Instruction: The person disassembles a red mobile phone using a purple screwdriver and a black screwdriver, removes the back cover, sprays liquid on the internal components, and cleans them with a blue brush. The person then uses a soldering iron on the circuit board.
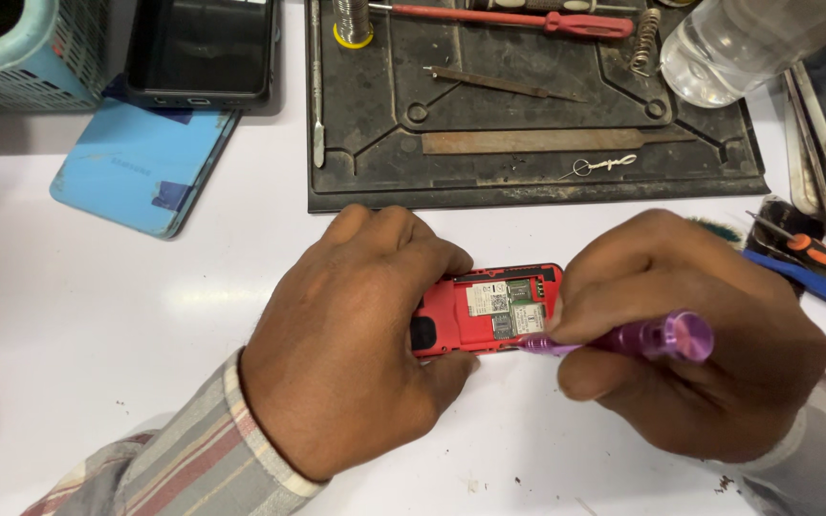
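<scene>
White counter (97,315) fills the view, lightly speckled. Nearest, the left hand (346,344) has its grip clamped on a small red phone (475,311) at centre; its back cover is already off, board and labels bare. At 3 o'clock the right hand (690,354) pinches a purple screwdriver (623,339), tip at the phone's lower edge. At 12 o'clock lies a dark work mat (528,182) with tools

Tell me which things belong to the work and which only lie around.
In use: left hand holding red phone; right hand holding purple screwdriver.
Lying about: black work mat, red screwdriver, blue phone cover, clear bottle, teal basket.
</scene>
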Available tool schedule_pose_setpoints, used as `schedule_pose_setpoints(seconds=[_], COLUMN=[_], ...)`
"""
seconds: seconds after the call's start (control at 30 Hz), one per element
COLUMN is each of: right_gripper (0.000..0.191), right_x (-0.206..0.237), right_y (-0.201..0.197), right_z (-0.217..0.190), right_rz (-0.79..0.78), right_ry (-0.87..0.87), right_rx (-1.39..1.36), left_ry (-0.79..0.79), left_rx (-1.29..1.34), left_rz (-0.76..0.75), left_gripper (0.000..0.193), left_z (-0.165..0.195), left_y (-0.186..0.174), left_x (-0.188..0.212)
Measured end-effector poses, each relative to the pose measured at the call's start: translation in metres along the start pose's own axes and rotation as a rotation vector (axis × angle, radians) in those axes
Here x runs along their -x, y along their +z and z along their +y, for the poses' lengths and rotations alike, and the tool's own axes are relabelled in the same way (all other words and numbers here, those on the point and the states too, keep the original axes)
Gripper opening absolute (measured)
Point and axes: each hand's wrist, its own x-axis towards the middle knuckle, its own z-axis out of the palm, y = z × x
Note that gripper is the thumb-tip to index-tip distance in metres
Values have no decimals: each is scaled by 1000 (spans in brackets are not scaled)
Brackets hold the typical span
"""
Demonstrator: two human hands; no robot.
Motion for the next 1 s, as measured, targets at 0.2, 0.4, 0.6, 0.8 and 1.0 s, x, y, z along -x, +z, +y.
schedule_pose_setpoints(seconds=[0.2,0.4,0.6,0.8,1.0], right_gripper=[25,24,24,29,22], right_x=[10,5,7,15,13], right_y=[-6,-9,-1,0,1], right_z=[-1,-9,-6,-3,-5], right_rz=[-110,-218,-63,-85,-112], right_ry=[72,100,236,239,212], right_rx=[-137,43,-479,-587,-667], left_ry=[26,26,37,69,57], left_rx=[13,8,-9,-24,-28], left_rz=[35,39,20,52,45], left_gripper=[41,37,34,35,39], left_z=[1,2,6,7,5], left_y=[2,3,2,1,1], left_x=[1,2,2,5,6])
